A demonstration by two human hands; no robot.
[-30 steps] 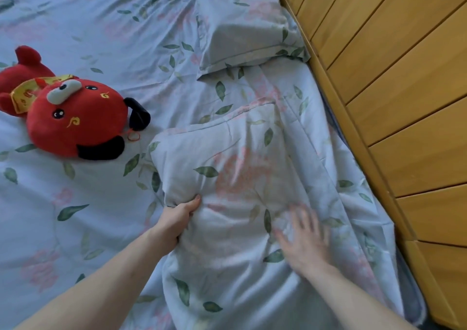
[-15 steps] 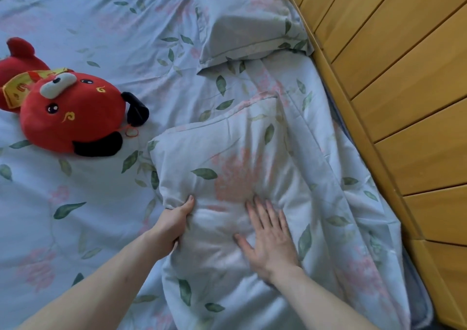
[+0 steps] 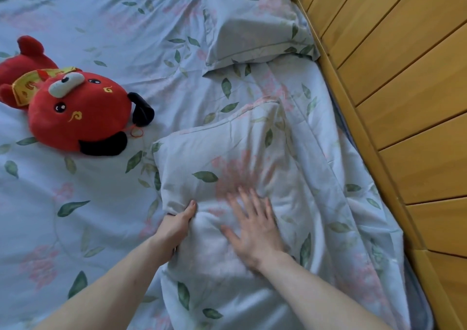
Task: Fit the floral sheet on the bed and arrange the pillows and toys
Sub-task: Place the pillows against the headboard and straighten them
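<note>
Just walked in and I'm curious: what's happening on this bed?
A person is making the bed. The left hand grips the edge of the near pillow, while the right hand lies flat on it with fingers spread, blurred as if patting it. A second pillow lies further up beside the wooden headboard. A red plush toy lies on the floral sheet to the left.

Two bare forearms, left hand, right hand, unsleeved.
</note>
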